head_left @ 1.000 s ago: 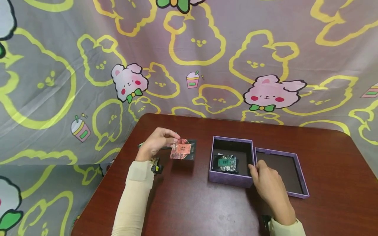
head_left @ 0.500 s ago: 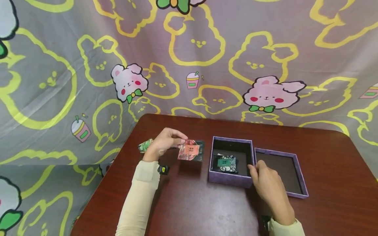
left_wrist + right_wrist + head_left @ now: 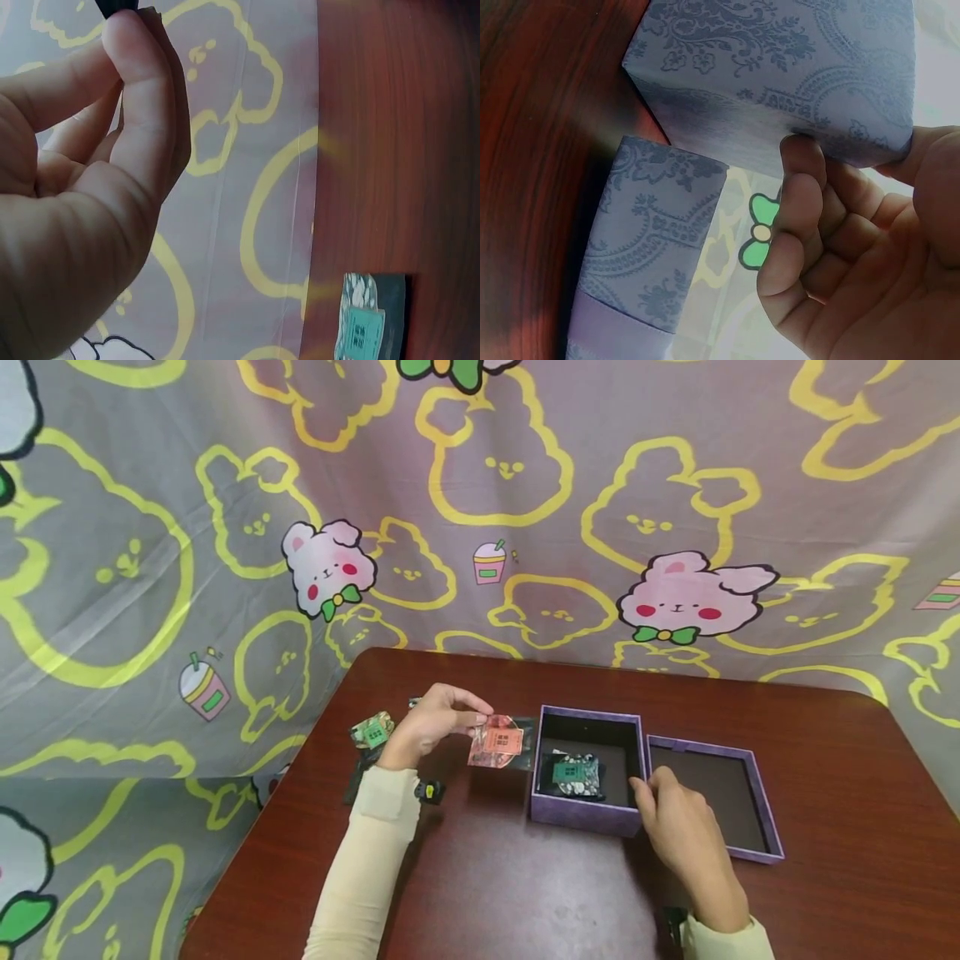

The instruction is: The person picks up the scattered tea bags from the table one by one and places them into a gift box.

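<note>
My left hand (image 3: 435,722) pinches a flat sachet (image 3: 501,742) by its upper left corner. This sachet has a red patterned front with an orange-red label and a dark edge, and hangs just left of an open purple box (image 3: 585,818). In the left wrist view only a dark tip of it shows past the fingertips. Inside the box lies another sachet (image 3: 576,775) with a green label. My right hand (image 3: 686,827) holds the box at its near right corner, thumb at the rim and fingers against the patterned outer side (image 3: 772,67).
The box's shallow lid (image 3: 712,785) lies inside-up against the box's right side. Beyond my left wrist are a sachet with a light green label (image 3: 372,731) and a dark one (image 3: 354,783). A cartoon-print curtain (image 3: 480,510) hangs behind the brown table (image 3: 510,893).
My left hand has moved right with the red sachet, up to the box's left side. The sachets behind its wrist have come into view. My right hand and the box have stayed put.
</note>
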The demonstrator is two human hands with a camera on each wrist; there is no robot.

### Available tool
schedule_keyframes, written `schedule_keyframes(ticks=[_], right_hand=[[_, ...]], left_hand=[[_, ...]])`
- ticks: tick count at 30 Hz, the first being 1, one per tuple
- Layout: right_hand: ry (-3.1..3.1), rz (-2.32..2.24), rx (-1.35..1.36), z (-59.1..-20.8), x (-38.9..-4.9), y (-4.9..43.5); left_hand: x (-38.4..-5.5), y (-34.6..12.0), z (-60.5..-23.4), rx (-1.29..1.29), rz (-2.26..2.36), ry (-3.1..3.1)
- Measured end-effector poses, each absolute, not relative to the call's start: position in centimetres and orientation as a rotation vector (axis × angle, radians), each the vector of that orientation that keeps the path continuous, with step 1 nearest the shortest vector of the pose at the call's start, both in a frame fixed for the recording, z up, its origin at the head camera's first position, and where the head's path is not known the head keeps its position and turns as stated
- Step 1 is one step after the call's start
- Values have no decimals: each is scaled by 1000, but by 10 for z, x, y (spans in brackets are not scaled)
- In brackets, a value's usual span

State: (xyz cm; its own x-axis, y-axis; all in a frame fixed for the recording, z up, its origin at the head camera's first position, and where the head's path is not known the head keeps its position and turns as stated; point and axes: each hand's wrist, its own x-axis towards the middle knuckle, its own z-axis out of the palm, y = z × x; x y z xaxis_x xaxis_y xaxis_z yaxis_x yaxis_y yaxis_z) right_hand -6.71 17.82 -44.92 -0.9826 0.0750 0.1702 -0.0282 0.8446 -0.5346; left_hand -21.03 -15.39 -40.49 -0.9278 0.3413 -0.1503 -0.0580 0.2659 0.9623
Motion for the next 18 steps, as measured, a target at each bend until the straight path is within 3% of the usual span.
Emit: schedule_keyframes(ticks=[18], right_hand=[[-2812,836,-23,-451,-66,179]], left_hand=[[-213,-129,-407,303,1736,2172]])
